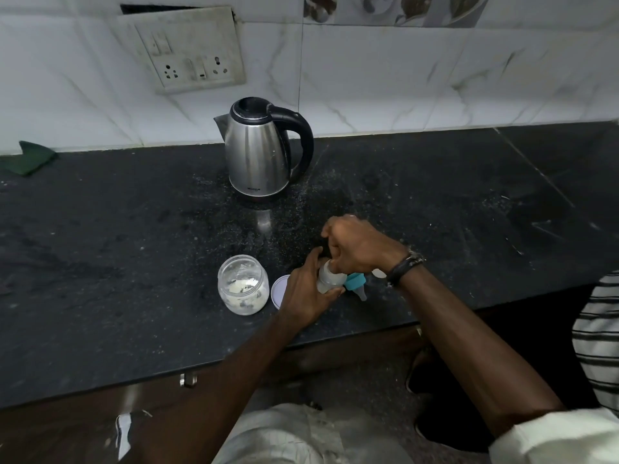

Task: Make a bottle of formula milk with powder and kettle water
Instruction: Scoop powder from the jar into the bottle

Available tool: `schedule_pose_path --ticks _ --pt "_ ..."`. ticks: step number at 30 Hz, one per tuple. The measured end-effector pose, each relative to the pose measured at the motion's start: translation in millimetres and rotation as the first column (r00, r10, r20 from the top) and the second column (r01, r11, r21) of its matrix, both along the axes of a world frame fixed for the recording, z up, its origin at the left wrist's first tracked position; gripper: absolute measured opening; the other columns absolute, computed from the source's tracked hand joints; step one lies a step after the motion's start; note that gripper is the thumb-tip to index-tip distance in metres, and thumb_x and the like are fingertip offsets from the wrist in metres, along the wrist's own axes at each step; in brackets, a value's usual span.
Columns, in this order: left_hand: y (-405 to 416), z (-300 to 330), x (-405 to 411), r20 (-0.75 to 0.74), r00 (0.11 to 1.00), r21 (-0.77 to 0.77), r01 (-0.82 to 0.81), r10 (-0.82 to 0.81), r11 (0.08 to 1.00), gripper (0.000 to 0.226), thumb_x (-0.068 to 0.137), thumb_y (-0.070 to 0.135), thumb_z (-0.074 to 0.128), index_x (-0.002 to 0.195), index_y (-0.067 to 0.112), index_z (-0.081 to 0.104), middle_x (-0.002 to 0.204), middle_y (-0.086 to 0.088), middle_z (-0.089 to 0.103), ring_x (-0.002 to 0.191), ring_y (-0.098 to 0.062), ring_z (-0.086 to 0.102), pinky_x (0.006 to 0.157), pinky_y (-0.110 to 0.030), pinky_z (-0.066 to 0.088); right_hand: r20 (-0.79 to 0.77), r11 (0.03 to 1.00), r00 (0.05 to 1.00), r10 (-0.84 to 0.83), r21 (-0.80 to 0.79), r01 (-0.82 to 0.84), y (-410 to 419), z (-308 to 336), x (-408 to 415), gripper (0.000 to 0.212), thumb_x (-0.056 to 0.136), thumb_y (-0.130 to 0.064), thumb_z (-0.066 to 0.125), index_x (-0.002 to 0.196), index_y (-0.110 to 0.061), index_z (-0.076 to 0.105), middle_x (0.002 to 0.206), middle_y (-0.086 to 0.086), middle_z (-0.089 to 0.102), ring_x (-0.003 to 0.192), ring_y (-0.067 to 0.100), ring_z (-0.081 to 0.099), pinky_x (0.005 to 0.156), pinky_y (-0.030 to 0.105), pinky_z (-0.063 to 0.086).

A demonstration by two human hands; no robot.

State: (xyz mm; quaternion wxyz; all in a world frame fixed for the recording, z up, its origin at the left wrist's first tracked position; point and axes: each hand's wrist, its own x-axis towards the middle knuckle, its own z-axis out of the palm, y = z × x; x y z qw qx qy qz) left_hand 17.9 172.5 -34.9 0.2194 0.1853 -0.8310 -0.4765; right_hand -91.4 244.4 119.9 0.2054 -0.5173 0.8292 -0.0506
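1. Left hand point(306, 289) grips baby bottle point(330, 276), lower centre of frame, standing on black counter point(134, 262).
2. Right hand point(360, 247) fingers pinched over bottle mouth; what they hold is hidden.
3. Teal teat cap point(356, 284) lies just right of bottle.
4. Open powder jar point(243, 284) left, its lid point(279, 289) beside it.
5. Steel kettle point(261, 149) upper centre, by wall.

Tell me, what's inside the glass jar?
A little white powder sits at the bottom of the open jar, with some stuck on its walls. Its lid lies beside it.

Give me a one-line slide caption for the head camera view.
Left hand steadies the baby bottle while the right hand works at its mouth, open powder jar and kettle nearby.
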Motion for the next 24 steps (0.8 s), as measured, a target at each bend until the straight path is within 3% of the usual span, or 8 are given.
schedule_pose_path --ticks 1,5,8,13,16,19,21,24 --pt "0.1 0.1 0.0 -0.003 1.000 0.004 0.001 -0.001 1.000 0.081 0.074 0.028 0.085 0.140 0.006 0.044 0.118 -0.003 0.071 0.102 -0.013 0.068 0.081 -0.018 0.051 0.038 1.000 0.999 -0.002 0.005 0.002 0.0 -0.3 -0.5 0.021 0.072 -0.015 0.076 0.063 -0.001 0.062 0.080 0.011 0.066 0.093 0.026 0.062 0.087 0.024 0.049" --pt "1.3 -1.8 0.1 -0.008 1.000 -0.028 -0.004 0.003 1.000 0.087 0.073 0.029 0.086 0.143 0.002 0.041 0.121 -0.005 0.070 0.106 -0.012 0.066 0.087 -0.020 0.049 -0.058 1.000 0.998 -0.010 0.015 0.011 2.8 1.2 -2.0 0.025 0.072 -0.023 0.079 0.062 -0.012 0.059 0.088 0.002 0.063 0.097 0.022 0.058 0.082 0.044 0.053" --pt "0.9 -1.5 -0.1 -0.009 1.000 -0.002 -0.004 0.004 1.000 0.084 0.074 0.031 0.084 0.142 0.005 0.043 0.121 -0.004 0.070 0.106 -0.014 0.067 0.087 -0.030 0.054 0.050 1.000 0.999 -0.008 0.019 0.007 3.2 2.5 -2.5 0.022 0.072 -0.015 0.078 0.058 -0.010 0.061 0.083 -0.007 0.063 0.108 0.018 0.059 0.084 0.041 0.054" --pt "1.3 -2.4 0.8 -0.007 1.000 0.002 -0.008 0.008 1.000 0.088 0.072 0.035 0.083 0.143 0.004 0.041 0.121 -0.004 0.070 0.106 -0.015 0.067 0.087 -0.025 0.052 -0.032 1.000 0.999 0.018 0.017 -0.017 3.5 -2.5 -4.0 0.021 0.065 -0.020 0.078 0.061 -0.008 0.061 0.073 0.008 0.066 0.081 0.024 0.064 0.079 0.050 0.055" --pt "1.8 -1.0 0.3 -0.021 1.000 -0.014 -0.013 0.013 1.000 0.089 0.071 0.041 0.079 0.143 0.004 0.042 0.121 -0.004 0.070 0.107 -0.015 0.066 0.087 -0.023 0.050 -0.047 1.000 0.999 0.016 -0.002 -0.016 3.8 7.5 -8.1 0.028 0.065 -0.022 0.079 0.052 -0.017 0.055 0.067 0.000 0.064 0.087 0.024 0.065 0.077 0.048 0.056" --pt "0.8 -3.2 0.9 -0.012 1.000 -0.037 -0.023 0.023 0.999 0.091 0.070 0.042 0.080 0.143 0.004 0.043 0.121 -0.004 0.070 0.108 -0.018 0.066 0.090 -0.029 0.051 -0.016 0.999 1.000 0.021 -0.035 -0.021 7.9 33.8 -14.9 0.027 0.071 -0.022 0.081 0.054 -0.014 0.063 0.066 -0.009 0.063 0.098 0.016 0.064 0.083 0.037 0.054" --pt "0.2 -4.8 0.2 -0.003 1.000 -0.033 -0.024 0.024 0.999 0.087 0.069 0.040 0.082 0.141 0.007 0.045 0.119 -0.002 0.071 0.106 -0.017 0.067 0.089 -0.034 0.053 0.008 0.998 0.999 0.040 -0.040 -0.040 10.2 58.4 -15.9 0.021 0.077 -0.021 0.080 0.061 -0.013 0.069 0.086 -0.010 0.068 0.110 0.006 0.058 0.080 0.016 0.045" --pt "0.5 -4.7 0.1 0.019 0.999 -0.012 -0.034 0.034 0.999 0.079 0.070 0.029 0.087 0.137 0.009 0.050 0.115 0.002 0.071 0.103 -0.013 0.067 0.088 -0.035 0.053 0.024 0.988 0.997 0.074 -0.134 -0.070 6.7 86.4 -10.5 0.019 0.083 -0.024 0.075 0.069 -0.011 0.071 0.109 -0.001 0.069 0.109 -0.003 0.051 0.079 0.003 0.031"
